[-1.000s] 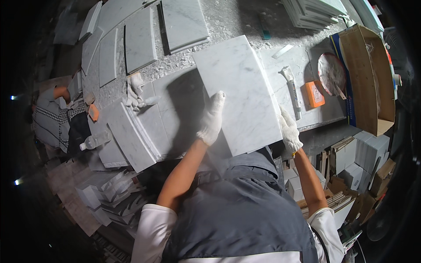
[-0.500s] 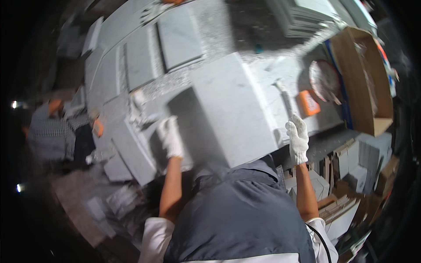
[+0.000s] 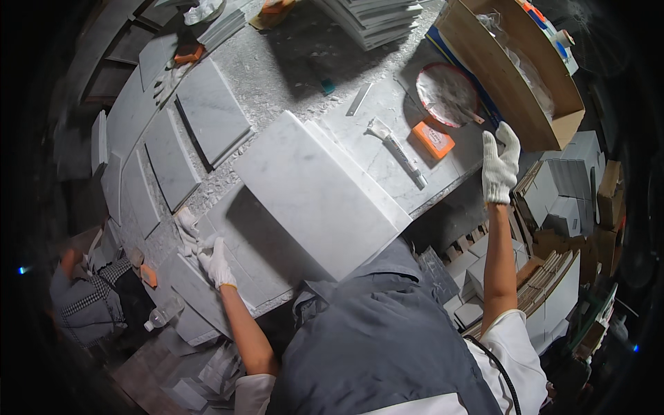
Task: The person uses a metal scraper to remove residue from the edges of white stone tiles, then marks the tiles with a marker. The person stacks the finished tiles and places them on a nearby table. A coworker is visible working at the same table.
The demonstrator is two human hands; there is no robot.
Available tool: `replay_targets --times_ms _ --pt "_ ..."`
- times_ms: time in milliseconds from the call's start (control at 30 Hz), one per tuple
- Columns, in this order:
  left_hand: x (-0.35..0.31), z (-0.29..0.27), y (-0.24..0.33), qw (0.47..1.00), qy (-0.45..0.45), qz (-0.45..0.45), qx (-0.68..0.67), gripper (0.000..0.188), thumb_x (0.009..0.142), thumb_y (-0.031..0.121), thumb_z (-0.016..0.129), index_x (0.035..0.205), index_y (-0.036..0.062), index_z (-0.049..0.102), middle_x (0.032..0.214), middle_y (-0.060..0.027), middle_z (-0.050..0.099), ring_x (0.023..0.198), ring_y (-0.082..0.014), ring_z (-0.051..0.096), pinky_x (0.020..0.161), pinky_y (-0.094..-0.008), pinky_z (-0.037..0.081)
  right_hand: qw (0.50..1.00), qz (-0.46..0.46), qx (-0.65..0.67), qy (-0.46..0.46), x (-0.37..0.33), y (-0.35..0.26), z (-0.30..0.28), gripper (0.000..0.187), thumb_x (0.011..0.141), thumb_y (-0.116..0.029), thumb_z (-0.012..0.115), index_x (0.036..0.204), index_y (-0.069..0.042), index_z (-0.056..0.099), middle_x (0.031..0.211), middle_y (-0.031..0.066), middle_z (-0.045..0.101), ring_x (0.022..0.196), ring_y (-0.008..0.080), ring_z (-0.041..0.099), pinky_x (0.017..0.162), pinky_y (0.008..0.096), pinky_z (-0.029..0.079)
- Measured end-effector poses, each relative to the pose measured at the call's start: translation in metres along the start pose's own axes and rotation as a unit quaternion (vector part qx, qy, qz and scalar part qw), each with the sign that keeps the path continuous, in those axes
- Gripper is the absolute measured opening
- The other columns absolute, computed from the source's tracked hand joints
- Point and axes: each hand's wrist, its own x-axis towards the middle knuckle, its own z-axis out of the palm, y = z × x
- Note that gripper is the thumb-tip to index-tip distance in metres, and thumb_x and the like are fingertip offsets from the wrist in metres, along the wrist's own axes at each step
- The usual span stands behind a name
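Observation:
A stack of pale grey-veined marble tiles (image 3: pixel 318 187) lies in front of me, its near corner close to my apron. My left hand (image 3: pixel 217 264), in a white knit glove, is at the left, its thumb and fingers apart, beside a crumpled white cloth (image 3: pixel 187 230). Whether it touches the cloth I cannot tell. My gloved right hand (image 3: pixel 501 164) is raised past the table's right edge, thumb apart from the fingers, holding nothing. Between the stack and that hand lie a white tube (image 3: pixel 399 153) and an orange block (image 3: pixel 434 140).
A red-rimmed round dish (image 3: pixel 443 104) of white material stands by an open cardboard box (image 3: pixel 508 59). More marble tiles (image 3: pixel 209 114) lie at the left, with another tile stack (image 3: pixel 366 21) at the back. A person (image 3: pixel 93 304) works at far left, near a plastic bottle (image 3: pixel 160 318).
The view has turned. My left hand has moved left, away from the tile stack toward the cloth. My right hand has moved away from the tube, out beside the cardboard box.

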Motion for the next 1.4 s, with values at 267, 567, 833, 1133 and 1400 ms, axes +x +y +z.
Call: replay_targets --times_ms 267,567,833,1133,1400 --pt "-0.016 0.013 0.018 0.999 0.01 -0.046 -0.024 0.036 0.094 0.019 0.075 0.119 -0.003 0.062 0.113 -0.0101 0.066 0.101 -0.0185 0.061 0.089 -0.0335 0.051 0.95 -0.023 -0.264 -0.167 0.041 -0.002 0.018 0.044 0.095 -0.038 0.07 0.136 -0.025 0.062 0.127 0.0089 0.067 0.104 0.0303 0.07 0.092 0.04 0.055" --pt "-0.072 0.046 0.087 0.989 0.07 0.012 -0.13 0.033 0.099 0.013 0.067 0.122 -0.0052 0.053 0.122 -0.0181 0.063 0.112 -0.0281 0.064 0.099 -0.0402 0.057 0.981 -0.012 -0.128 -0.144 0.066 0.016 0.02 0.026 0.096 -0.03 0.071 0.116 -0.015 0.075 0.111 0.0094 0.076 0.102 0.0281 0.072 0.09 0.0362 0.055" --pt "-0.117 0.103 0.14 0.973 -0.048 0.056 -0.218 0.034 0.1 0.01 0.067 0.122 -0.0066 0.048 0.116 -0.0239 0.064 0.091 -0.0296 0.071 0.079 -0.037 0.065 0.963 0.138 0.171 -0.157 0.055 0.013 0.061 0.027 0.096 -0.015 0.073 0.121 -0.004 0.072 0.101 0.0057 0.076 0.074 0.0089 0.066 0.069 0.0254 0.054" --pt "-0.151 0.129 0.151 0.978 -0.075 0.079 -0.18 0.041 0.096 0.015 0.074 0.119 -0.0098 0.049 0.118 -0.0216 0.062 0.095 -0.0283 0.071 0.073 -0.0366 0.066 0.966 0.138 0.151 -0.155 0.05 0.013 0.083 0.029 0.096 -0.018 0.074 0.121 -0.003 0.072 0.103 0.0071 0.077 0.076 0.0111 0.068 0.071 0.0266 0.055" --pt "-0.161 0.127 0.155 0.975 -0.089 0.082 -0.185 0.039 0.097 0.009 0.071 0.124 -0.0099 0.05 0.127 -0.0195 0.06 0.101 -0.0259 0.068 0.082 -0.0363 0.064 0.944 0.208 0.169 -0.193 0.051 0.009 0.084 0.032 0.096 -0.02 0.074 0.124 -0.006 0.072 0.097 0.0033 0.074 0.073 0.0085 0.066 0.059 0.024 0.05"
